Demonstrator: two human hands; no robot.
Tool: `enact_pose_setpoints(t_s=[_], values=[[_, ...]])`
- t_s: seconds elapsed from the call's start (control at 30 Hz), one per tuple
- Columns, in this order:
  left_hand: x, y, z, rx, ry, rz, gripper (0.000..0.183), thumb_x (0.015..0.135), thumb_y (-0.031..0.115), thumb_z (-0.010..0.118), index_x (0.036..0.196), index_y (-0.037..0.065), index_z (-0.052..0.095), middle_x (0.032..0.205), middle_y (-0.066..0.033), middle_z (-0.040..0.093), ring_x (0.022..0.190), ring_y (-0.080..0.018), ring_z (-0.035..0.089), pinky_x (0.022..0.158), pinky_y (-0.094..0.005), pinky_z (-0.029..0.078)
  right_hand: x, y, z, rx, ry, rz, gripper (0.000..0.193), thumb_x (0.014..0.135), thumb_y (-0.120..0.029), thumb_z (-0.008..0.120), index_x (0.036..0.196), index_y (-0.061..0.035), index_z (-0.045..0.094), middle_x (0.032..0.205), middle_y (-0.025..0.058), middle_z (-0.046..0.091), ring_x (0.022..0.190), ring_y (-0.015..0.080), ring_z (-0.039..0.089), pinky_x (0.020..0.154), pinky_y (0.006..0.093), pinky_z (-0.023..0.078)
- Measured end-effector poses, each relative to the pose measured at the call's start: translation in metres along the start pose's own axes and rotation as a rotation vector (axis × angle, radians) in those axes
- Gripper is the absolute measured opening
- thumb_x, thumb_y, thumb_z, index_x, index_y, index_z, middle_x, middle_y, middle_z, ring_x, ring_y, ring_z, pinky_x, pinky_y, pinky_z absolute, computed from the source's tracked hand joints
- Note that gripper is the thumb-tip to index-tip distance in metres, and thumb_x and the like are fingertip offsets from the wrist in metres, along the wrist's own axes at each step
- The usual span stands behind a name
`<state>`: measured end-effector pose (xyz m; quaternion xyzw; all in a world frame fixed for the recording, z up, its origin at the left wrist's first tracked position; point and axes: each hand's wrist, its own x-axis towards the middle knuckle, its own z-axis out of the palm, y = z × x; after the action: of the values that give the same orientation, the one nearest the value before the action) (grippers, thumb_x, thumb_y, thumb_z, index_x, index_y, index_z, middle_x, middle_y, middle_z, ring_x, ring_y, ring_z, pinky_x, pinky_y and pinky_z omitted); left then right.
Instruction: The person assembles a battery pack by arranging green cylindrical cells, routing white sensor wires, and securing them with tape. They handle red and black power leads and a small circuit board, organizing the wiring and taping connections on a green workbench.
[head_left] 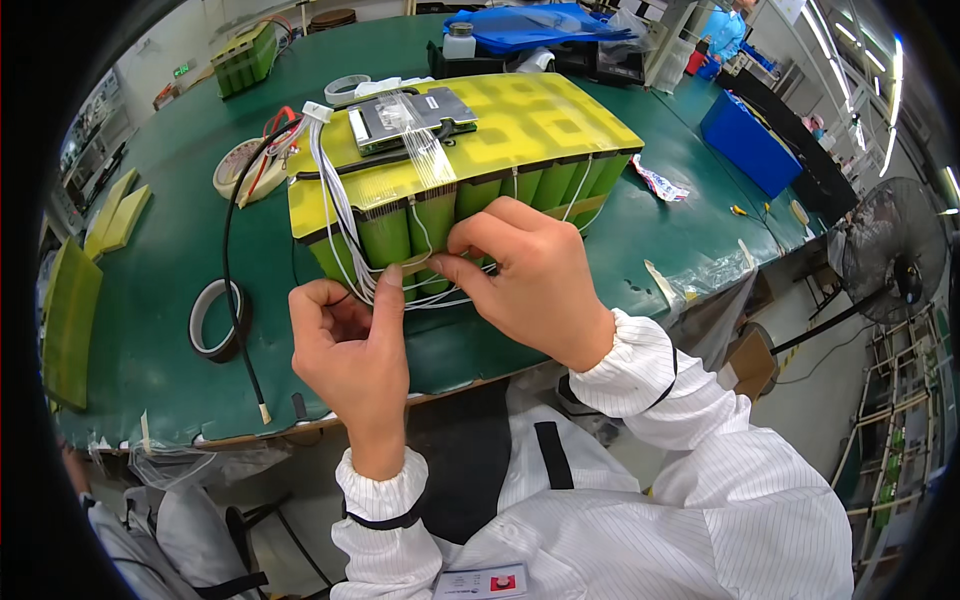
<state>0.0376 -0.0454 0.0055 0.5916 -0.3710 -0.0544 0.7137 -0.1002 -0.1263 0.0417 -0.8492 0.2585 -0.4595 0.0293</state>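
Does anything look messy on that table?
Yes: ragged clear plastic film hangs off the green table toward the right, and a crumpled white scrap, like litter, lies right of the yellow-topped green battery block.

I'm in an electrical assembly workshop: my green-topped bench (pixel 150 330) carries a wired battery pack (pixel 540 125) and a roll of tape (pixel 222 351), strip lights (pixel 893 110) run overhead, a large black fan (pixel 905 275) stands nearby, and I wear a work coat (pixel 770 500) (white, finely striped).
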Motion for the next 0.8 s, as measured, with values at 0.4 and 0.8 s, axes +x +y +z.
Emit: enact_pose_setpoints(t_s=[0.4,0.8], values=[[-0.002,-0.001,0.0,-0.03,-0.035,-0.004,0.029,0.088,0.007,0.079,0.089,0.006,0.05,0.075,0.0031,0.054,0.062,-0.0022,0.046,0.055,-0.018,0.034,0.0,0.002,0.0,0.11,-0.021,0.033,0.015,0.075,-0.01,0.085,0.082,-0.0048,0.072,0.072,0.0056,0.066,0.056,0.0196,0.063,0.05,0.0309,0.05],[-0.002,0.001,0.0,-0.031,-0.029,0.007,0.033,0.083,0.008,0.081,0.091,0.005,0.05,0.075,0.0004,0.057,0.062,-0.0041,0.05,0.056,-0.0185,0.041,-0.004,-0.001,0.009,0.128,0.007,0.062,0.014,0.076,-0.012,0.084,0.079,-0.006,0.071,0.074,0.0066,0.064,0.06,0.0257,0.064,0.053,0.0345,0.05]])
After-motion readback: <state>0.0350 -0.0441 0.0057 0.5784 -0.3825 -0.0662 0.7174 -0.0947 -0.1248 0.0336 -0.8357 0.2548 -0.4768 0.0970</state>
